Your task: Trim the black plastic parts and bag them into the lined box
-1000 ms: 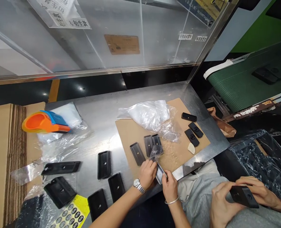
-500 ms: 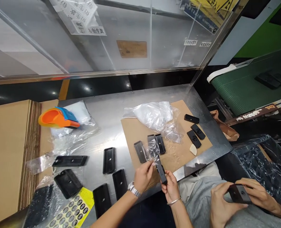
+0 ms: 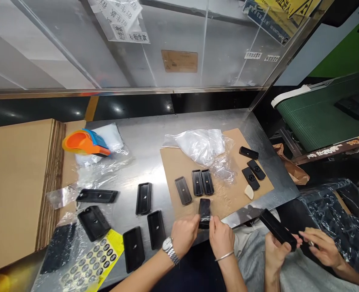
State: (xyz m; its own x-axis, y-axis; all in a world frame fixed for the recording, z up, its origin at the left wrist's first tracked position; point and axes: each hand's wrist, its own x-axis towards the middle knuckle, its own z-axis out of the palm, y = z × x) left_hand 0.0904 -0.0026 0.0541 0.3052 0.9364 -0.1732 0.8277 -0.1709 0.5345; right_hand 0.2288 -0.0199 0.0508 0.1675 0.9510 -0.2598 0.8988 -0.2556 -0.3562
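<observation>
A black rectangular plastic case point(image 3: 204, 207) lies on the cardboard sheet before me, with clear plastic film around its near end, apparently a bag. My left hand point(image 3: 185, 234), wearing a metal watch, pinches the film at the left of the case. At its right, my right hand point(image 3: 222, 239), with a bangle on the wrist, is closed on the film too. The fingertips are partly hidden. Just beyond the case lie two black open trays point(image 3: 202, 182) side by side and a greyish, apparently bagged tray point(image 3: 183, 190).
A pile of clear bags point(image 3: 200, 148) lies on the cardboard point(image 3: 170, 166). More black trays point(image 3: 144, 198), a sticker sheet point(image 3: 91, 259) and an orange tape dispenser point(image 3: 84, 142) are to the left. A co-worker's hands point(image 3: 275, 253) hold a black case at right, near a green conveyor point(image 3: 310, 117).
The case has gone from upright in my right hand to flat on the cardboard. Both hands now grip the film at its near end. The co-worker has turned their case.
</observation>
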